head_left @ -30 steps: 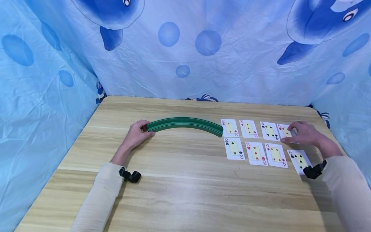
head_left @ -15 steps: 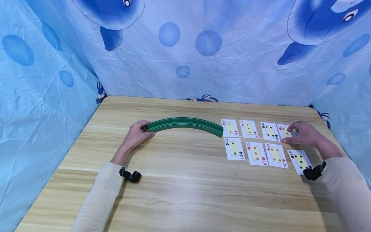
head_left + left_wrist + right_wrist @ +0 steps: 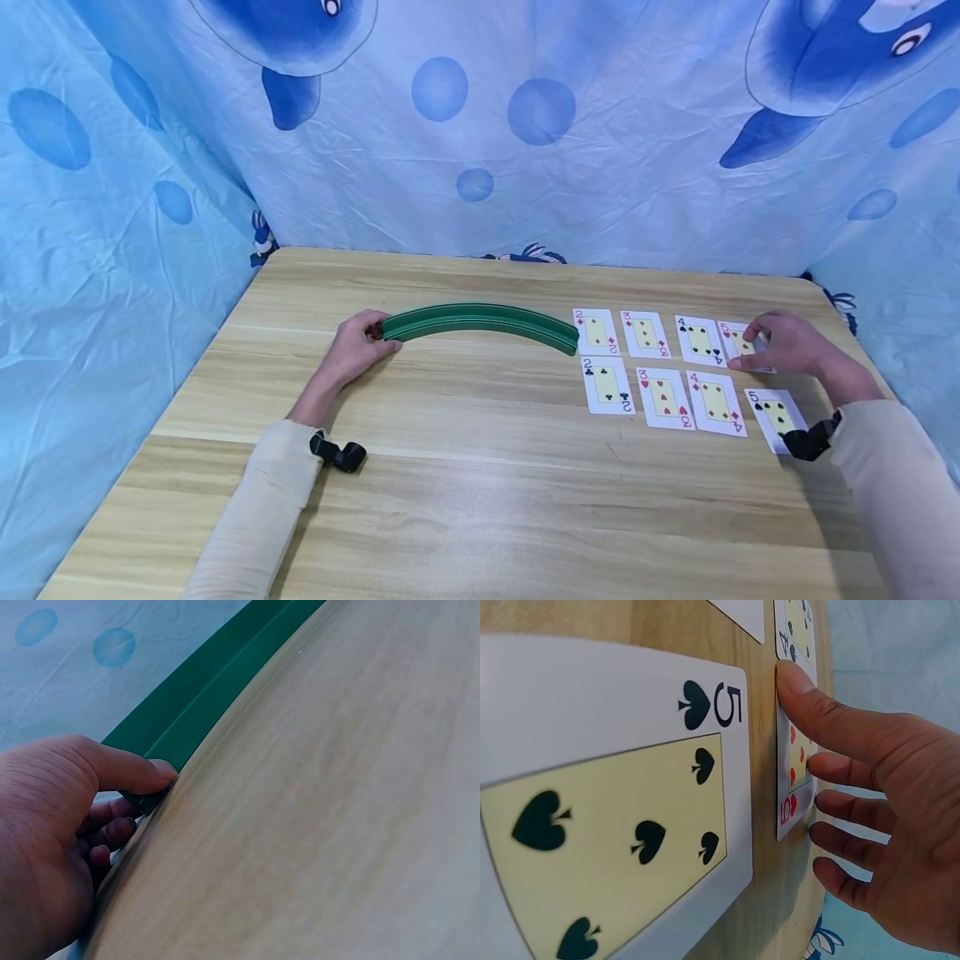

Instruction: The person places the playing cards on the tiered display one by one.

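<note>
In the head view my left hand point(image 3: 354, 343) pinches the left end of a curved green card holder point(image 3: 480, 318), which lies on the table. The left wrist view has the thumb over the green holder point(image 3: 184, 712), with the other fingers curled behind and beneath its end. My right hand point(image 3: 787, 343) rests over the five of hearts point(image 3: 738, 340) at the row's right end. Seen from the right wrist, the thumb lies at the edge of that card point(image 3: 799, 754), while the relaxed fingers touch its far side. Closer to me lies the five of spades point(image 3: 772, 415).
Two rows of face-up playing cards lie right of the holder, among them the two of diamonds point(image 3: 596, 332), four of spades point(image 3: 699, 340) and three of hearts point(image 3: 664, 398). The wooden table point(image 3: 480, 517) is bordered by a blue dolphin-print curtain point(image 3: 480, 208).
</note>
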Available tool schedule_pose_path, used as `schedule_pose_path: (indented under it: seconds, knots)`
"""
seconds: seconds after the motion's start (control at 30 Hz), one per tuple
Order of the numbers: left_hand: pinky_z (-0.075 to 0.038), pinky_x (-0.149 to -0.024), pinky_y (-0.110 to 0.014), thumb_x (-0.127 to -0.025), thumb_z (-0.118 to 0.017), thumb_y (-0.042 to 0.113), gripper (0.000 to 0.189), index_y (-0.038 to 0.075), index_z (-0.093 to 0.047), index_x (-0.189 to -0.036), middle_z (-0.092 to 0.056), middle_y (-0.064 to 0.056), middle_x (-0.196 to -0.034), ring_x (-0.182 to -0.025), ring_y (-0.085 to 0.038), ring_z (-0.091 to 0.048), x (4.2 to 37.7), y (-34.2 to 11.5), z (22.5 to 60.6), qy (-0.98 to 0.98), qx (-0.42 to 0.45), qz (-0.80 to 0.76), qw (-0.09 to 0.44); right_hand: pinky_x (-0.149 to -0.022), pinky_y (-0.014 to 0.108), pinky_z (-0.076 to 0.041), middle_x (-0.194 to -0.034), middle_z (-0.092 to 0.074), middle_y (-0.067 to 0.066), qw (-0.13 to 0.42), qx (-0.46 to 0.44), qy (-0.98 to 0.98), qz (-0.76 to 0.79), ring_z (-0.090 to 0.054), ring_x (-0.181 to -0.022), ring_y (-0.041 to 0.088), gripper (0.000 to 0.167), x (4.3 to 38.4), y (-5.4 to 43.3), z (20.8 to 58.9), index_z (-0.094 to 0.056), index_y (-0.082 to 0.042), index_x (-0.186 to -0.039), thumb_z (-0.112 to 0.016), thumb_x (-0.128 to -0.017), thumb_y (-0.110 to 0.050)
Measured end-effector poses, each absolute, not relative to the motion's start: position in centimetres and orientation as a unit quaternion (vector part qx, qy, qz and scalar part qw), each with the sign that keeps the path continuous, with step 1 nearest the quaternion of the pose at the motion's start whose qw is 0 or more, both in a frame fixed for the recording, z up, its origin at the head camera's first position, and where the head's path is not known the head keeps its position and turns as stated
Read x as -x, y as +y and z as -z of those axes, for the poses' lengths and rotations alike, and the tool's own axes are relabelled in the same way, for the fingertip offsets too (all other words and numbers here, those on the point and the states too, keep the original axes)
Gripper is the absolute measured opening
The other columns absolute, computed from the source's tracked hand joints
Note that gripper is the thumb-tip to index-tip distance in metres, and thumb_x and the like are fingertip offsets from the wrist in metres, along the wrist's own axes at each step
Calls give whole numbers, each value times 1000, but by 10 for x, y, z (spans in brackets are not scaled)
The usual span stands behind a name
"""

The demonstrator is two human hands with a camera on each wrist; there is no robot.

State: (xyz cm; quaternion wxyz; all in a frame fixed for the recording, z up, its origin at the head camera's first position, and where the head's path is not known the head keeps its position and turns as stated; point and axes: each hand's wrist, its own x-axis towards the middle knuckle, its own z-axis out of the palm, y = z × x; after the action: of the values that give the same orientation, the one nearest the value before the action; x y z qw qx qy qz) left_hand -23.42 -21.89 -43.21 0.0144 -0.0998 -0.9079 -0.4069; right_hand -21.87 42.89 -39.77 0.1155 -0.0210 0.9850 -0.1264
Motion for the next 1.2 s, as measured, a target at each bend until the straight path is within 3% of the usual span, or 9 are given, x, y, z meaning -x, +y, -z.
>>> schedule_pose_path:
  seconds: [0.13,0.43,0.57,0.7,0.87,1.2]
  knots:
    - [-43,-81,-37,-86,-75,8,36,-2,-66,-119,-62,-18,-104,-90,-27,-52,235,-218,431,-909,99,404,13,-77,46,-41,-119,-46,35,121,13,984,128,-46,-98,42,71,220,428,397,-57,7,-105,-85,-72,-50]
    - [-43,-81,-37,-86,-75,7,35,-2,-66,-119,-61,-18,-102,-89,-27,-52,235,-217,430,-907,99,408,13,-70,37,-40,-110,-54,30,125,2,983,132,-50,-92,38,74,223,428,396,-58,7,-106,-88,-69,-49]
    - [-43,-81,-37,-86,-75,8,36,-2,-65,-120,-61,-18,-102,-90,-28,-52,234,-216,430,-909,99,405,12,-78,50,-45,-120,-47,36,126,0,983,136,-48,-102,46,83,221,428,397,-55,9,-114,-88,-68,-51]
    - [-43,-82,-37,-87,-75,8,37,-2,-65,-121,-61,-17,-102,-90,-28,-52,234,-215,430,-909,95,405,10,-93,69,-39,-135,-30,45,114,-7,985,125,-37,-118,59,108,215,428,398,-42,11,-133,-85,-65,-61]
    - [-43,-81,-37,-87,-75,8,37,-3,-65,-120,-60,-18,-102,-89,-28,-51,233,-215,429,-910,93,404,12,-95,74,-36,-141,-19,51,80,-28,991,107,-31,-121,66,129,209,426,397,-29,10,-146,-84,-59,-69]
    - [-42,-81,-37,-88,-74,8,36,-2,-65,-121,-61,-18,-102,-89,-28,-52,231,-217,430,-910,93,403,10,-82,67,-42,-133,-26,47,41,-19,995,86,-40,-108,59,117,204,426,398,-38,13,-138,-83,-65,-66]
